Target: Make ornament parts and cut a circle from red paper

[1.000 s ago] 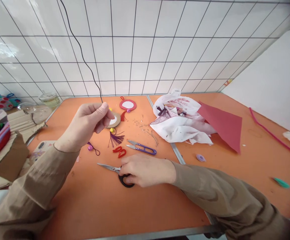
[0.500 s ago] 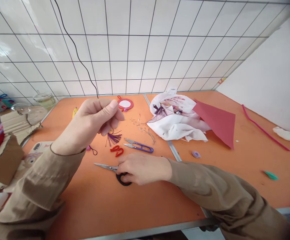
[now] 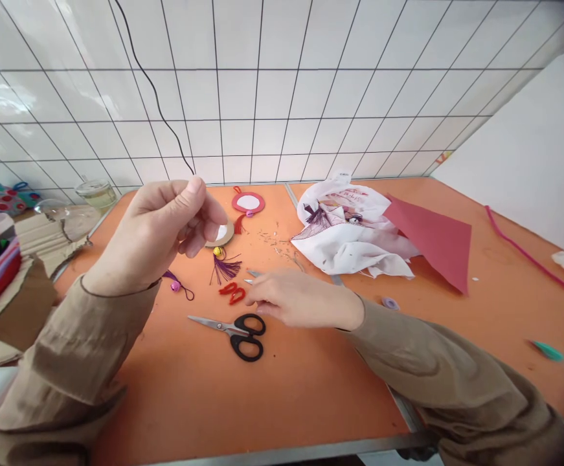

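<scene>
My left hand (image 3: 169, 220) is raised above the table's left half, thumb pressed against curled fingers; whatever it pinches is too small or hidden to make out. My right hand (image 3: 304, 298), blurred, lies over the purple thread snips, whose pointed blades (image 3: 252, 276) poke out past it. Whether its fingers grip them I cannot tell. Just below lie black-handled scissors (image 3: 243, 335), blades slightly apart. Bent red pieces (image 3: 233, 293) rest by the right fingertips. A purple tassel with a yellow bell (image 3: 224, 265) and a pink bell on a dark loop (image 3: 175, 286) lie between the hands.
At the back are a red-rimmed round piece (image 3: 248, 202) and a partly covered tan ring (image 3: 227, 237). White cloth (image 3: 349, 249) and a red sheet (image 3: 432, 236) lie right of centre. Cardboard (image 3: 17, 304) crowds the left edge; a pink stick (image 3: 534, 252) lies far right.
My right hand has left the scissors, which now lie uncovered, and moved up and right over the snips. My left hand has shifted slightly left, its fingers still pinched.
</scene>
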The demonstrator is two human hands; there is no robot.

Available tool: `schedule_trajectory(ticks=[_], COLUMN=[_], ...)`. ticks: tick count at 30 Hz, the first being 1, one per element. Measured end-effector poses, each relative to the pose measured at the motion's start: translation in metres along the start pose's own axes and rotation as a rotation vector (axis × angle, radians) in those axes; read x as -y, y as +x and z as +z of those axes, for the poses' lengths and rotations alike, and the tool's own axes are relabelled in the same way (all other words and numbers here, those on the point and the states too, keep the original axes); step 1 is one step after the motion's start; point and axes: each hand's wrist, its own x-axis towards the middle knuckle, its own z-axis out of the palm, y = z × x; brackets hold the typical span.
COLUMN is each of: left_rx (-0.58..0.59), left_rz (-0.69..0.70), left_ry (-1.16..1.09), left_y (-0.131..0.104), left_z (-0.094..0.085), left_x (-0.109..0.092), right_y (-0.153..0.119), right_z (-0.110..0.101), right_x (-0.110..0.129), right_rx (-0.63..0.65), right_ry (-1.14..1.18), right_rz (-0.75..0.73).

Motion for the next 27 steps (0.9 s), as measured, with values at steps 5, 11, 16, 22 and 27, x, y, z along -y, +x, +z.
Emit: schedule_trajectory(ticks=[5,11,16,22,27], left_rx=[0.011,0.041,0.050,0.116,0.152], left_rz=[0.026,0.044,0.060,0.044,0.028], left_ry=[0.019,0.100,0.103,0.121,0.225], left_y=[-0.001,-0.001,-0.001,-0.002,0.000], left_z=[-0.002,-0.006,-0.008,-0.007,-0.003], left_x=[0.001,0.005,0.006,0.006,0.006], right_y=[0.000,-0.002,-0.012,-0.021,-0.021], right_z=[0.003,-0.002,-0.026,-0.047,-0.050], right_x=[-0.006,-0.008,-0.014,-0.046,-0.071], right_rx=[0.041,0.122,0.072,0.036,0.054], right_ry=[-0.273,-0.314,-0.374,-0.382,-0.434], right_rz=[0.087,0.101,0.307,0.467,0.631])
